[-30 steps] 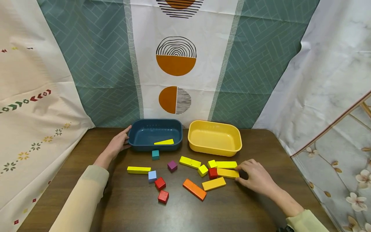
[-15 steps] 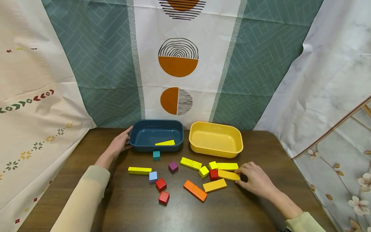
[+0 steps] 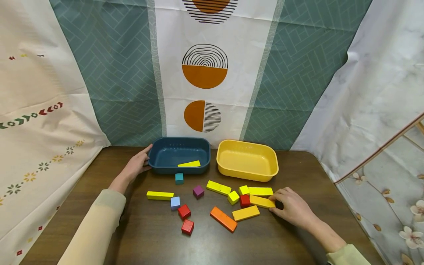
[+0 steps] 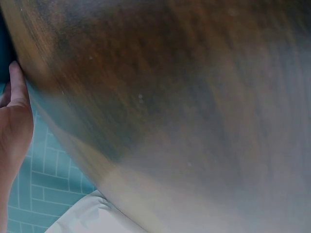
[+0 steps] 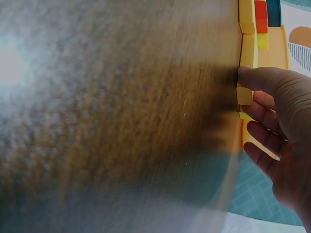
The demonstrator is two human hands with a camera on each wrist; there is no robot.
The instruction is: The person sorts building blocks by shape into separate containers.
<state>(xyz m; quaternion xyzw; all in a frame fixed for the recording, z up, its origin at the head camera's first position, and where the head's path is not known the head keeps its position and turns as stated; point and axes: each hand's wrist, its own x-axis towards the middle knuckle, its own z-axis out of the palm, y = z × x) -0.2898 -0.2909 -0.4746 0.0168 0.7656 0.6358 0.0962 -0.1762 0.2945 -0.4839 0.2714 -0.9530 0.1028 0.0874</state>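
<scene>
From my end, I see a left hand (image 3: 135,166) at the far left, its fingers extended and apart against the left end of a dark blue tray (image 3: 165,156); the left wrist view shows the index finger straight there. A yellow block (image 3: 189,164) lies inside the tray, toward its near right.

On the wooden table (image 3: 149,243), I have a yellow bar (image 3: 160,195) at the left, then a light blue cube (image 3: 175,203), with a teal cube (image 3: 179,179) farther back, just in front of the dark blue tray. Nearer to me sit two red cubes (image 3: 184,212), one nearer than the other, then a purple cube (image 3: 198,191) farther off.

Rightward come a second yellow bar (image 3: 219,187), an orange bar (image 3: 223,219) lying diagonally on the near side, two yellow cubes (image 3: 233,197) and a third red cube (image 3: 244,200). A yellow tray (image 3: 246,158) stands behind these, near the dark blue one. Closer in is a loose amber bar (image 3: 246,213).

At the right, my right hand (image 3: 293,206) pinches the right end of the far amber bar (image 3: 261,201) between thumb and fingers. That bar lies just right of the third red cube, with a third yellow bar (image 3: 261,191) just beyond it.
</scene>
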